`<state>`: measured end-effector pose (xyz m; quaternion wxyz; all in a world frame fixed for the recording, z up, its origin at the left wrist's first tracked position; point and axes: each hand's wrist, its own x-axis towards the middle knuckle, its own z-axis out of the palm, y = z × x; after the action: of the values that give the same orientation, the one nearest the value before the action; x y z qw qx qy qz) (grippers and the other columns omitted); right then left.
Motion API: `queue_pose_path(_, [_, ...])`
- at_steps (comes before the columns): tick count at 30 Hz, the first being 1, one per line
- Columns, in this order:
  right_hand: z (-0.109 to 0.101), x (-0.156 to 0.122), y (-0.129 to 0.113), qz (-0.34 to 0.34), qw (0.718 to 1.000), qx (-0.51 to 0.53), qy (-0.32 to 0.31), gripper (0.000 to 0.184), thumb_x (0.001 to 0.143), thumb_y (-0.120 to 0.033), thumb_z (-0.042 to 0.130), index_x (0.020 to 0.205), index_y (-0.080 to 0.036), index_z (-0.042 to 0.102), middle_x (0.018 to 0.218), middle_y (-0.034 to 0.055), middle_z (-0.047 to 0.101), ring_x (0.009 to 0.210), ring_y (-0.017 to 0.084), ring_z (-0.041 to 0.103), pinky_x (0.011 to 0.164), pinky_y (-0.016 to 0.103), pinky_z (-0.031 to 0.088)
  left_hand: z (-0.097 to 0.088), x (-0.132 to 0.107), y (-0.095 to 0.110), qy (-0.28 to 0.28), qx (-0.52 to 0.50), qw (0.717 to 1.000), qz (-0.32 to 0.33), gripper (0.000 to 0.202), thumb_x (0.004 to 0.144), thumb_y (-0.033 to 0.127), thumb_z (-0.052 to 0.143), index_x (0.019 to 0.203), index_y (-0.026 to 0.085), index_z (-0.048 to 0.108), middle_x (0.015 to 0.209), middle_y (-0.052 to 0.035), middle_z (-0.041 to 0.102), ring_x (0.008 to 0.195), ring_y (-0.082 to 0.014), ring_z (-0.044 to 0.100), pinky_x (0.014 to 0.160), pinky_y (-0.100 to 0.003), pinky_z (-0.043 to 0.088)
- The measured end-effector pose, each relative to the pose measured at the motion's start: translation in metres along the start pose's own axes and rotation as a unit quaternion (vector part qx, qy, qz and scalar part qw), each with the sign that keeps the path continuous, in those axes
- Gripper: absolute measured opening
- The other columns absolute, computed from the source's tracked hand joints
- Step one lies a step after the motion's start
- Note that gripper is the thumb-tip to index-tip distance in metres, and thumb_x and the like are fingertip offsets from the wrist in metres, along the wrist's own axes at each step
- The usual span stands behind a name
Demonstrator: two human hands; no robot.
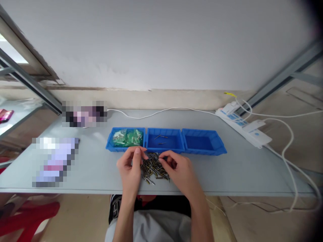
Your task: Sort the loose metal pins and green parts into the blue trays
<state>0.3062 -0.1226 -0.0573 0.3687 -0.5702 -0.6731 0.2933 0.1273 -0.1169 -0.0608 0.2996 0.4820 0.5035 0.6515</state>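
A pile of slim metal pins (154, 167), silver and brass-coloured, lies on the grey table between my hands. My left hand (131, 164) is at the pile's left edge, thumb and fingertips pinched together. Across from it, my right hand (176, 165) pinches with thumb and forefinger over the right side of the pile. Whatever either pinch holds is too small to make out. Just behind the hands, three blue bins stand in a row. The left bin (108, 146) has green and clear plastic packets in it. A few pins lie in the middle bin (165, 148).
The right-hand blue bin (205, 142) adjoins the middle one. A white power strip (242, 122) with cables sits at the back right. One white cord (151, 114) runs along the back. Two blurred-out objects are on the left. Grey metal posts (275, 77) flank the table (239, 174).
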Motion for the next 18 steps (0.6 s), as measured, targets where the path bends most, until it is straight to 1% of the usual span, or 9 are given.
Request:
queue_pose_path(2, [-0.003, -0.001, -0.002, 0.003, 0.999, 0.031, 0.015, 0.009, 0.097, -0.026, 0.07, 0.093, -0.025, 0.079, 0.065, -0.0052, 0.057, 0.058, 0.014, 0.053, 0.056, 0.026, 0.039, 0.0, 0.0, -0.001, -0.012, 0.003, 1.0, -0.002, 0.034, 0.11, 0.043, 0.063, 0.09, 0.02, 0.079, 0.068, 0.0003, 0.071, 0.057, -0.0119, 0.057, 0.057, -0.023, 0.046])
queue_pose_path(5, [-0.007, -0.003, -0.008, 0.002, 0.995, 0.087, 0.051, 0.01, 0.096, -0.03, 0.072, 0.091, -0.025, 0.08, 0.065, -0.0051, 0.057, 0.057, 0.013, 0.053, 0.056, 0.024, 0.042, -0.001, 0.0, -0.001, -0.045, 0.016, 0.999, 0.003, 0.031, 0.111, 0.04, 0.062, 0.093, 0.021, 0.08, 0.071, 0.0004, 0.072, 0.059, -0.0119, 0.059, 0.059, -0.023, 0.046])
queue_pose_path(8, [-0.008, -0.005, -0.015, 0.001, 0.982, 0.147, 0.118, 0.011, 0.096, -0.033, 0.075, 0.09, -0.025, 0.081, 0.064, -0.0048, 0.057, 0.058, 0.013, 0.052, 0.055, 0.023, 0.043, 0.0, 0.0, 0.002, -0.08, 0.026, 0.996, 0.02, 0.021, 0.109, 0.036, 0.064, 0.108, 0.021, 0.079, 0.071, 0.0016, 0.072, 0.059, -0.012, 0.06, 0.06, -0.023, 0.047])
queue_pose_path(10, [-0.005, -0.006, -0.017, 0.0, 0.97, 0.183, 0.16, 0.011, 0.095, -0.035, 0.078, 0.09, -0.026, 0.081, 0.065, -0.0041, 0.06, 0.059, 0.013, 0.053, 0.056, 0.023, 0.045, 0.001, -0.001, 0.005, -0.123, 0.031, 0.991, 0.031, 0.019, 0.107, 0.034, 0.066, 0.115, 0.021, 0.078, 0.072, 0.0021, 0.072, 0.058, -0.0117, 0.059, 0.058, -0.022, 0.046])
queue_pose_path(12, [0.0, -0.006, -0.017, -0.002, 0.96, 0.213, 0.181, 0.011, 0.095, -0.035, 0.08, 0.091, -0.026, 0.081, 0.068, -0.0028, 0.065, 0.06, 0.013, 0.056, 0.058, 0.023, 0.048, 0.003, -0.001, 0.006, -0.177, 0.041, 0.982, 0.044, 0.016, 0.104, 0.032, 0.07, 0.111, 0.021, 0.078, 0.07, 0.0024, 0.071, 0.055, -0.0108, 0.055, 0.055, -0.022, 0.044])
queue_pose_path(14, [0.004, -0.006, -0.017, -0.001, 0.955, 0.235, 0.182, 0.011, 0.095, -0.036, 0.081, 0.091, -0.025, 0.081, 0.07, -0.0018, 0.068, 0.062, 0.013, 0.059, 0.058, 0.023, 0.049, 0.006, -0.001, 0.006, -0.206, 0.056, 0.975, 0.056, 0.011, 0.1, 0.029, 0.073, 0.099, 0.02, 0.079, 0.065, 0.0031, 0.068, 0.053, -0.0102, 0.052, 0.054, -0.022, 0.041])
queue_pose_path(16, [0.007, -0.006, -0.016, 0.0, 0.955, 0.242, 0.17, 0.011, 0.095, -0.035, 0.08, 0.09, -0.025, 0.081, 0.07, -0.0014, 0.069, 0.061, 0.013, 0.06, 0.058, 0.023, 0.049, 0.008, -0.001, 0.006, -0.206, 0.063, 0.975, 0.06, 0.011, 0.099, 0.026, 0.073, 0.092, 0.02, 0.079, 0.064, 0.0028, 0.068, 0.053, -0.01, 0.051, 0.054, -0.022, 0.042])
queue_pose_path(18, [0.007, -0.005, -0.016, -0.003, 0.96, 0.233, 0.153, 0.012, 0.095, -0.035, 0.079, 0.088, -0.025, 0.081, 0.069, -0.0017, 0.069, 0.06, 0.013, 0.059, 0.057, 0.022, 0.048, 0.009, -0.001, 0.007, -0.199, 0.061, 0.976, 0.058, 0.011, 0.099, 0.024, 0.072, 0.091, 0.02, 0.079, 0.067, 0.0019, 0.07, 0.053, -0.0102, 0.052, 0.055, -0.022, 0.043])
